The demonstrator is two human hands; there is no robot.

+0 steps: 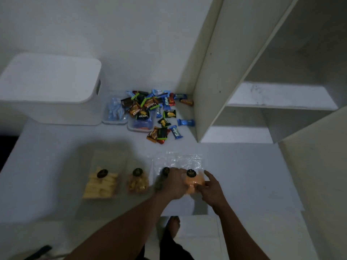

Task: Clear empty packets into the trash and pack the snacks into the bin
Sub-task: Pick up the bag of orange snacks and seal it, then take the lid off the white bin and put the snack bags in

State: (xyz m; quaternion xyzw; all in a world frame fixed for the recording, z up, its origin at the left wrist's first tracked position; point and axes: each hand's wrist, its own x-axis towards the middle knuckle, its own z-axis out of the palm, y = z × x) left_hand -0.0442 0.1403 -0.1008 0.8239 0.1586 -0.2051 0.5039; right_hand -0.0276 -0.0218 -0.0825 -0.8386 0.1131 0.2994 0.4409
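Hands meet on the orange snack bag (194, 182) at 6 o'clock of the floor (56, 166): left hand (173, 184) covers its left edge, right hand (210, 190) pinches its right side, both closed on it. Two filled bags (101, 182) lie toward 8 o'clock; small wrapped snacks (150, 109) are heaped at 12 o'clock beside the lidded white bin (50, 87). Clear film looks light, slippery and crinkly, its contents probably brittle; grasping the empty upper film avoids crushing.
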